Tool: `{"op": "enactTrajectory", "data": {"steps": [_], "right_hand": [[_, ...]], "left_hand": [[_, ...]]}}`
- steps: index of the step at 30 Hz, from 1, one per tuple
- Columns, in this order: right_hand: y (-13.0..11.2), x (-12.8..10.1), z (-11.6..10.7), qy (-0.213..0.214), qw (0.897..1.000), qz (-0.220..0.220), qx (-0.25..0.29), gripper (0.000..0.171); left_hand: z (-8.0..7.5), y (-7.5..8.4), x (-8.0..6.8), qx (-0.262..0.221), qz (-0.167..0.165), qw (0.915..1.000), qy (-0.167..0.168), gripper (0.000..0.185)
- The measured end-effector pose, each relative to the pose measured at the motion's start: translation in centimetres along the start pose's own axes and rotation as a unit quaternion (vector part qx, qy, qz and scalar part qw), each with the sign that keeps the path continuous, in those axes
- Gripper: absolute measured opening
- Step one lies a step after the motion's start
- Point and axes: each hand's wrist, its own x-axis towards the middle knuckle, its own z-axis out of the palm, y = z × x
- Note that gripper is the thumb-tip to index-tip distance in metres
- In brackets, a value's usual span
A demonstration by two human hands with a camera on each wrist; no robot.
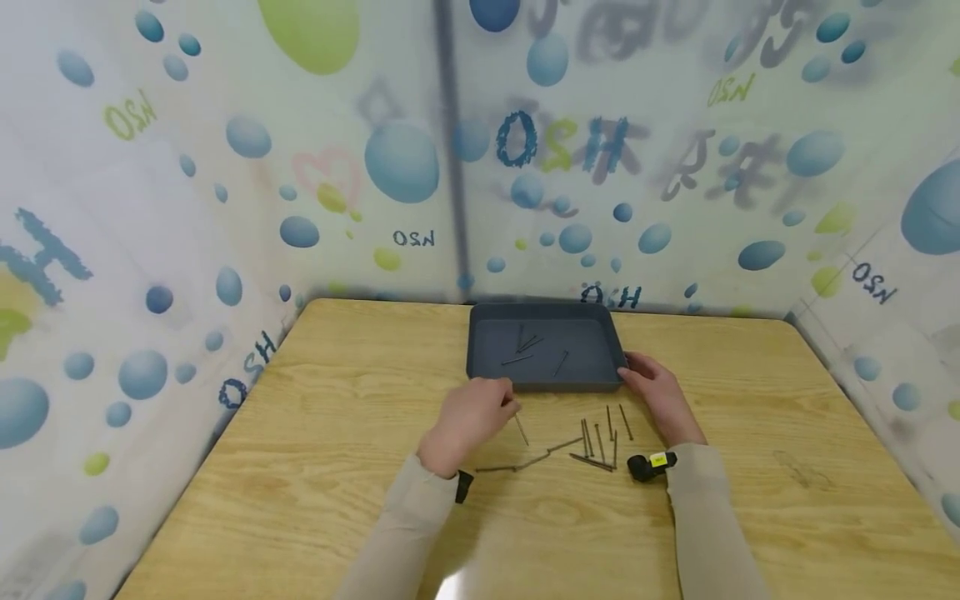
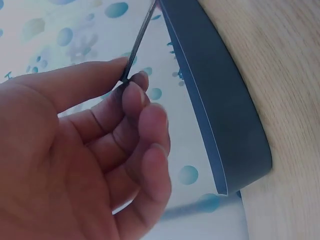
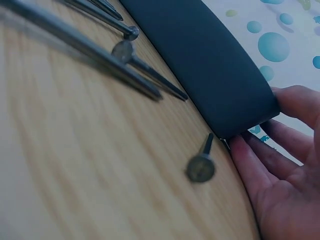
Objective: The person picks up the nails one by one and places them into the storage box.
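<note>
A dark grey tray (image 1: 542, 383) stands at the far middle of the wooden table (image 1: 300, 467) with several nails (image 1: 531, 350) in it. My left hand (image 1: 468, 417) pinches one nail (image 1: 521, 428) between thumb and fingertips just in front of the tray's near wall; the left wrist view shows the nail (image 2: 140, 42) held at its head beside the tray (image 2: 220, 110). My right hand (image 1: 660, 396) rests with its fingers (image 3: 260, 165) against the tray's front right corner (image 3: 240, 107). Several loose nails (image 1: 596, 442) lie on the table between my hands.
Patterned curtain walls (image 1: 150, 208) close in the table on the left, back and right. A nail (image 3: 201, 165) lies head-on right next to my right hand, and others (image 3: 125, 55) lie along the tray's front wall. Bare wood stretches to both sides.
</note>
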Motion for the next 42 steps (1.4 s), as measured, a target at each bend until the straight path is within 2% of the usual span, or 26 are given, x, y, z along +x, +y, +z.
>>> {"op": "enactTrajectory", "data": {"steps": [5,11,17,26,34,42], "right_hand": [[0.1,0.2,0.1,-0.001,1.000,-0.015,-0.002,0.057],[0.0,0.4,0.0,-0.001,1.000,-0.021,0.012,0.057],[-0.1,0.5,0.0,-0.003,1.000,-0.019,0.004,0.057],[-0.5,0.6,-0.3,0.009,1.000,-0.021,0.003,0.058],[0.1,0.3,0.0,0.009,1.000,-0.006,0.008,0.058],[0.4,0.2,0.2,0.010,1.000,-0.008,-0.008,0.058]], "left_hand": [[-0.2,-0.4,0.0,-0.027,-0.001,0.9994,0.022,0.016],[-0.7,-1.1,0.2,-0.048,-0.009,0.9983,0.030,0.010],[-1.0,-1.7,0.9,-0.056,-0.011,0.9979,0.030,0.006],[-2.2,-1.8,2.0,-0.114,0.001,0.9927,0.038,0.004],[-2.2,-1.5,2.7,-0.080,0.028,0.9961,0.024,0.004],[-2.0,-1.5,4.9,-0.045,0.063,0.9967,0.023,0.012]]}}
